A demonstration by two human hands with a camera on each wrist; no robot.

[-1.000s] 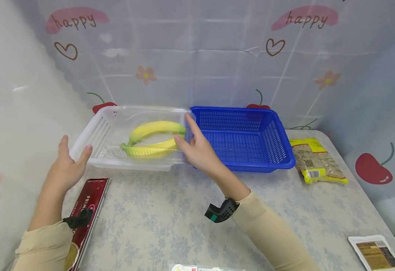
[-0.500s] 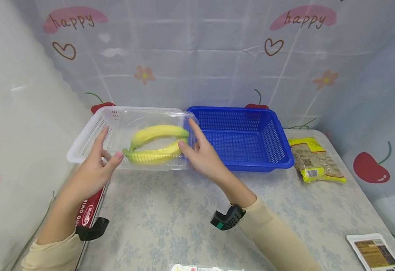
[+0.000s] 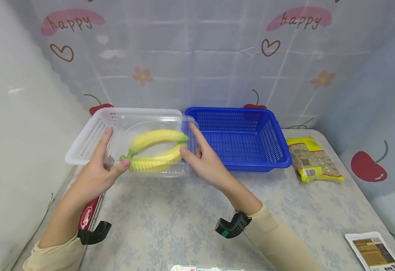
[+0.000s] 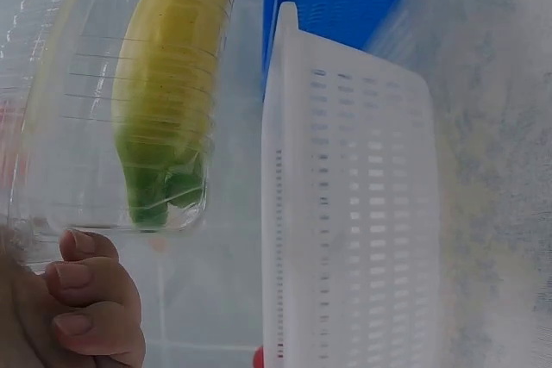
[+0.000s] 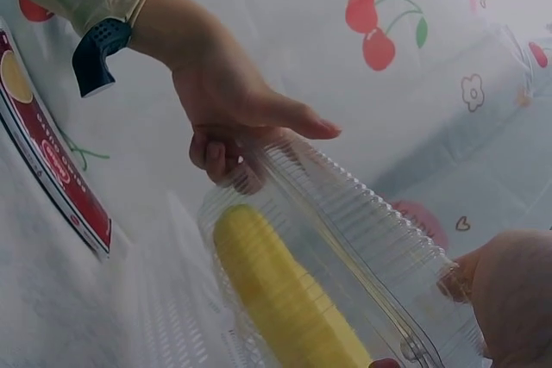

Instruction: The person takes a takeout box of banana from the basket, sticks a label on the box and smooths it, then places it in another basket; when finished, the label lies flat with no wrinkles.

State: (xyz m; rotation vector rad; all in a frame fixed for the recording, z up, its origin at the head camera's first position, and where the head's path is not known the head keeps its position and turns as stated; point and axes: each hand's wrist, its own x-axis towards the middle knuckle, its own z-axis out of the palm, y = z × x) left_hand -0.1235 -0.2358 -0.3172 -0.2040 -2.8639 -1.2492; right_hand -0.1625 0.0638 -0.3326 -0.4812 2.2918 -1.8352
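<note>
Hands hold a clear box by both ends

Head view: the left hand [image 3: 99, 173] grips the clear box [image 3: 177, 166] at its eight o'clock, the right hand [image 3: 208, 162] at its three o'clock, thumbs toward the near side. Two bananas [image 3: 157, 137] lie inside, showing through the plastic. Behind the box, toward eleven, is a white basket [image 3: 88, 135], partly covered by it; toward two sits a blue basket [image 3: 273, 141], its left edge overlapped by the box. A bag with yellow ends [image 3: 314, 160] lies beside the blue basket at its four o'clock, and a brown-and-white pouch [image 3: 375, 252] is cut by the edge near the view's four. The left forearm hides most of a red packet [image 3: 90, 212].

Left wrist view: here the gap shows — the box, toward ten, is held apart from the white basket, toward four, with the blue one at one o'clock. Green stem ends press near the box's end wall, and curled fingertips of the left hand sit against that end, toward eight.

Right wrist view: the left hand's thumb lies over the box's top edge, its other fingers bent below, toward twelve. Much more of the red packet appears at nine — label and all. Only part of the right hand enters, toward four; its fingers are mostly out of sight in this view.
</note>
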